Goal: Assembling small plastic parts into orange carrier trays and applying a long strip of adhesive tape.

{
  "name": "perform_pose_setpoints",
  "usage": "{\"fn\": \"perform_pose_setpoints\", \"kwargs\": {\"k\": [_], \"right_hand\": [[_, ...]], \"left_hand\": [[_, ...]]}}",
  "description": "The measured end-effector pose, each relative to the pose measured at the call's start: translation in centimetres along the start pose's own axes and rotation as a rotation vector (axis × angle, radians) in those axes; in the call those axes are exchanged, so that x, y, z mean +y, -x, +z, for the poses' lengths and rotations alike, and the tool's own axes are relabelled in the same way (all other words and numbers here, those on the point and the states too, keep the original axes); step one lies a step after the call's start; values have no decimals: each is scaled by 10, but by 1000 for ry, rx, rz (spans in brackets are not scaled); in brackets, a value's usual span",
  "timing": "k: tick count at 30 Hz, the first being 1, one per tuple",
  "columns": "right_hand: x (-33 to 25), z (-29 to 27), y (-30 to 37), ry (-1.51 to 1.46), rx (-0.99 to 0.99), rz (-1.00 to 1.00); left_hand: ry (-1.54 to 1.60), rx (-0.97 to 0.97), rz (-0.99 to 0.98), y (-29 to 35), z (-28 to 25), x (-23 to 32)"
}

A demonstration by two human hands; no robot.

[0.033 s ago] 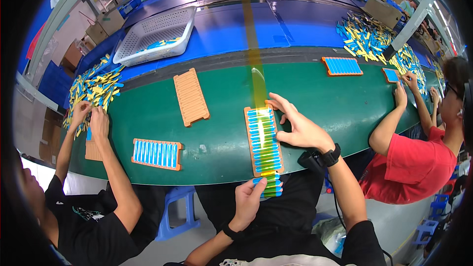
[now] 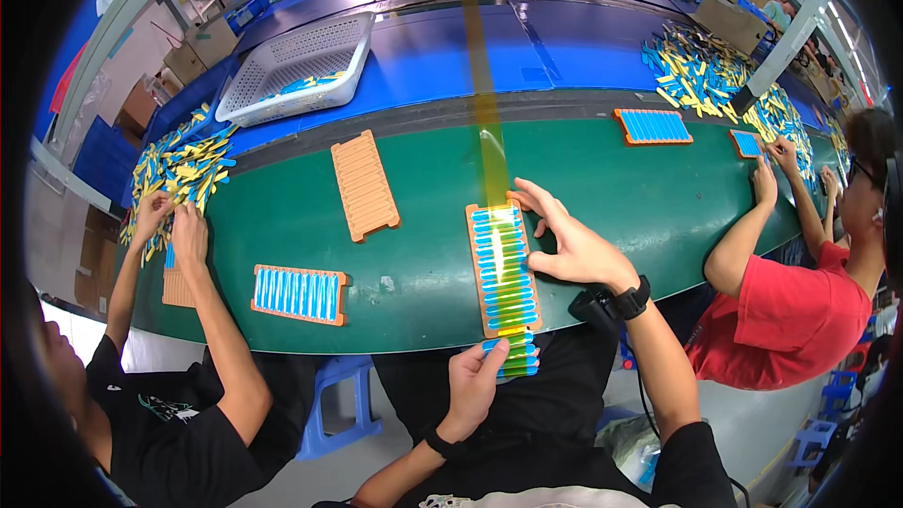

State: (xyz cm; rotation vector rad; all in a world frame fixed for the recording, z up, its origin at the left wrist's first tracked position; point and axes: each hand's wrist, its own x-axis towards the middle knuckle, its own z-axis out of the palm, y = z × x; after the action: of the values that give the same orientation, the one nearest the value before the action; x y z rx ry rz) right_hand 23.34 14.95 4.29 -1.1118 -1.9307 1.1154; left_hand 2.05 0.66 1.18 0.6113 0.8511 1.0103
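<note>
An orange slotted tray holds a row of flat blue sticks near the table's front edge. Clear yellow tape comes down from the far side and lies lengthwise over them. Past the tray's near end, a taped run of blue sticks hangs over the edge. My left hand pinches this run at its left side, thumb on top. Fingers apart, my right hand rests against the tray's right side, index finger near the far corner and thumb lower down.
Left lie an unfilled orange tray and one with blue sticks. Another filled tray is far right. Loose blue and yellow sticks are heaped at both sides. A white basket stands behind. Co-workers sit left and right, hands busy.
</note>
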Motion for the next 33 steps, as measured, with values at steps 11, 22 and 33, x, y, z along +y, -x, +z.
{"fn": "perform_pose_setpoints", "kwargs": {"k": [11, 22, 33], "right_hand": [[-3, 3, 3, -28, 61, 28], [-2, 2, 5, -19, 46, 9], [-42, 9, 28, 379, 135, -125]], "left_hand": [[-56, 46, -15, -9, -13, -11], [-39, 99, -89, -9, -11, -7], [40, 160, -79, -8, 1, -6]]}}
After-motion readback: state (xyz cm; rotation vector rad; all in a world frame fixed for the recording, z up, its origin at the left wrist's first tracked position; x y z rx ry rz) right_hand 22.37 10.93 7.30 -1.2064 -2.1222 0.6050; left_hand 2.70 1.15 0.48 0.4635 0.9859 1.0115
